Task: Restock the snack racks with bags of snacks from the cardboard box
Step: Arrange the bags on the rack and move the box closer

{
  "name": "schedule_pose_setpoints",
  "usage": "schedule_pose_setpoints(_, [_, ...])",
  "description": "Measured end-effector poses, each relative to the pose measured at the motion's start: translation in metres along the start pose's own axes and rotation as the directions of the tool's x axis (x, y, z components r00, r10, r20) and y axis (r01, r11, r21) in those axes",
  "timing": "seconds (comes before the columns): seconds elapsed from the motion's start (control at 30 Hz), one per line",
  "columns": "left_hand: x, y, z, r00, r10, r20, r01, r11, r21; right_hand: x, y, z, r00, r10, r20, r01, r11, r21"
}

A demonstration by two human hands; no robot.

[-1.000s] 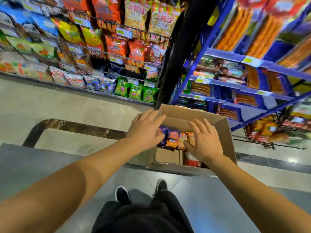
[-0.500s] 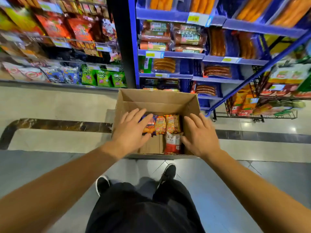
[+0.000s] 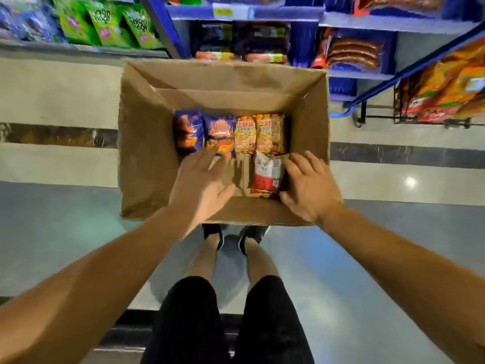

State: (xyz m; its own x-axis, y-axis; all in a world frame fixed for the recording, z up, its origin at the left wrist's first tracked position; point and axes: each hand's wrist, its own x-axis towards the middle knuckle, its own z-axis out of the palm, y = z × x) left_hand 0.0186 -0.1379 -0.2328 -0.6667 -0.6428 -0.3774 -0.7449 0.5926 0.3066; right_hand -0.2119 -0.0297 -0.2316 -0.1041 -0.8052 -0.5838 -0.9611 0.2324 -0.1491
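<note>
Since a moment ago you are leaning further over the cardboard box (image 3: 147, 143), and both hands are dropping from its near rim down inside it. Your left hand (image 3: 202, 179) is reaching in with fingers straight and spread, holding nothing, its fingertips just short of the blue snack bags (image 3: 203, 131) lying ahead of it. Your right hand (image 3: 307, 187) is also spread and empty, with the red-and-white bag (image 3: 267, 174) lying just to its left, touching or nearly touching its fingers. Beyond that bag the yellow bags (image 3: 259, 134) are sitting in a row against the box's far side. To do this well, you are probably best gathering bags of one kind per hand, gripping the sealed edges rather than squeezing the middles, before lifting toward the snack racks (image 3: 110, 24) ahead and to your left.
</note>
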Motion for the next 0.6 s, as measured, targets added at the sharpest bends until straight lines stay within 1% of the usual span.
schedule_pose_setpoints(0.1, [0.037, -0.022, 0.056, 0.999, -0.014, 0.029, 0.015, 1.0, -0.016, 0.049, 0.013, 0.055, 0.998, 0.026, 0.065, -0.028, 0.999, 0.031])
schedule_pose_setpoints(0.17, [0.059, -0.037, 0.091, 0.997, -0.051, 0.054, 0.052, 0.998, -0.023, 0.081, 0.018, 0.093, 0.993, 0.064, 0.103, -0.07, 0.996, 0.059])
schedule_pose_setpoints(0.27, [0.087, -0.063, 0.148, 0.989, -0.1, 0.107, 0.105, 0.993, -0.046, 0.124, 0.023, 0.147, 0.971, 0.172, 0.168, -0.195, 0.972, 0.131])
schedule_pose_setpoints(0.37, [0.109, -0.09, 0.201, 0.991, -0.083, 0.105, 0.089, 0.994, -0.058, 0.168, 0.027, 0.202, 0.934, 0.279, 0.222, -0.328, 0.918, 0.223])
schedule_pose_setpoints(0.47, [0.133, -0.109, 0.246, 0.983, -0.096, 0.159, 0.107, 0.992, -0.061, 0.209, 0.031, 0.25, 0.888, 0.375, 0.267, -0.45, 0.828, 0.334])
schedule_pose_setpoints(0.53, [0.149, -0.118, 0.271, 0.973, -0.12, 0.196, 0.133, 0.99, -0.054, 0.232, 0.035, 0.277, 0.872, 0.412, 0.263, -0.485, 0.796, 0.362])
schedule_pose_setpoints(0.6, [0.161, -0.125, 0.295, 0.965, -0.142, 0.222, 0.161, 0.984, -0.071, 0.253, 0.039, 0.3, 0.863, 0.436, 0.255, -0.503, 0.787, 0.356])
